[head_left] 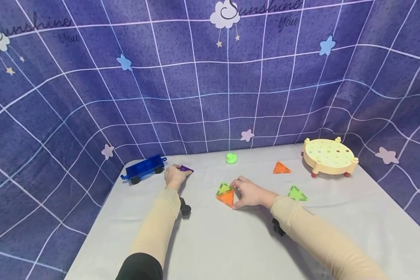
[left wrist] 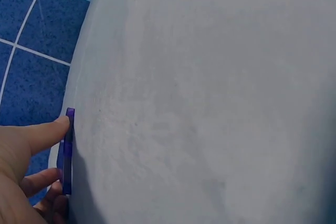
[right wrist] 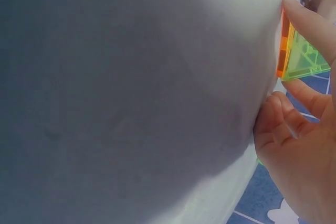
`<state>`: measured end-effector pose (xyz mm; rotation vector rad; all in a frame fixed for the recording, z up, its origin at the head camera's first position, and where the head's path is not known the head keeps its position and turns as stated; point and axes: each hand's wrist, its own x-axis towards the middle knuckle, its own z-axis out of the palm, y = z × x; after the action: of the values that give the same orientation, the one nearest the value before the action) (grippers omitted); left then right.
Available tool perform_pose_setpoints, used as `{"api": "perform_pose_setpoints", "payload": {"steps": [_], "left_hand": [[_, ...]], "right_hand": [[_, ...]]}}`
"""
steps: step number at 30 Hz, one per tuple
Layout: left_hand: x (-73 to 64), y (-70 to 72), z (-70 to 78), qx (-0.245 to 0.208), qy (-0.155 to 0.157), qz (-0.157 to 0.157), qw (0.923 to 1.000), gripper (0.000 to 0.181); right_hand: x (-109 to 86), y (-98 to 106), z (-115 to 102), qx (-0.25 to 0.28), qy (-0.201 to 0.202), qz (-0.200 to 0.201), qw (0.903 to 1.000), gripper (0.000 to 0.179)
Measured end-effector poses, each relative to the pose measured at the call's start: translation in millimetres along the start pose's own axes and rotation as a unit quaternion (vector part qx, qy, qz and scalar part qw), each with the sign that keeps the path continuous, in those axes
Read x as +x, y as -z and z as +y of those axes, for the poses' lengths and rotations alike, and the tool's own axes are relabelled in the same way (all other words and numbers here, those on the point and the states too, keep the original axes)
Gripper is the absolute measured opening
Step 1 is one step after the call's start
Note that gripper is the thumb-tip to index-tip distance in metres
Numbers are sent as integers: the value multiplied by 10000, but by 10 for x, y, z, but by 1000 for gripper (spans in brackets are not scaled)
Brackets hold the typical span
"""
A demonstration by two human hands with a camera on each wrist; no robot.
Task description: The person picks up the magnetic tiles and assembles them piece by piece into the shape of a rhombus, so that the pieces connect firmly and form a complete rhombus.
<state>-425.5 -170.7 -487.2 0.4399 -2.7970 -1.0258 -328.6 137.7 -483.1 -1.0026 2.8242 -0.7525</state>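
Note:
At the left, my left hand [head_left: 175, 177] pinches a purple triangular tile [head_left: 186, 168] between thumb and fingers. In the left wrist view this purple tile [left wrist: 68, 153] shows edge-on, with the thumb at one end and fingertips at the other. Near the middle of the table, my right hand [head_left: 251, 193] grips an orange triangular tile [head_left: 226, 198] with its thumb and a finger at opposite corners. Against that orange piece sits a translucent green tile [head_left: 223, 188], meeting it along one edge. The right wrist view shows the green tile [right wrist: 310, 59] leaning away from the orange one [right wrist: 284, 40].
Left of the left hand stands a blue toy wagon [head_left: 143, 168]. A green rubber duck [head_left: 231, 158] is at the back. To the right lie another orange triangle [head_left: 281, 168], a green triangle [head_left: 296, 193] and a round yellow pegged toy stand [head_left: 330, 151]. Purple gridded cloth [head_left: 210, 105] surrounds the table.

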Motion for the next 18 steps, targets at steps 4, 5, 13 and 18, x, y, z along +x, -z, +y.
{"api": "perform_pose_setpoints", "payload": {"steps": [4,5,13,18], "left_hand": [[27,-12,-17,-84,101,-29,9999,64],[38,-17,-21,-85,116,-41,9999,64],[61,-42,-3,-320,-22,-52,9995,64],[72,-53,-4,-606,-422,50,9973,62]], "right_hand": [[-4,-8,-28,7,-42,8,10000,75],[-4,-8,-32,4,-49,8,10000,75],[0,-11,-37,9,-93,-6,10000,74],[-6,-7,-42,60,-112,23,9999,74]]}}
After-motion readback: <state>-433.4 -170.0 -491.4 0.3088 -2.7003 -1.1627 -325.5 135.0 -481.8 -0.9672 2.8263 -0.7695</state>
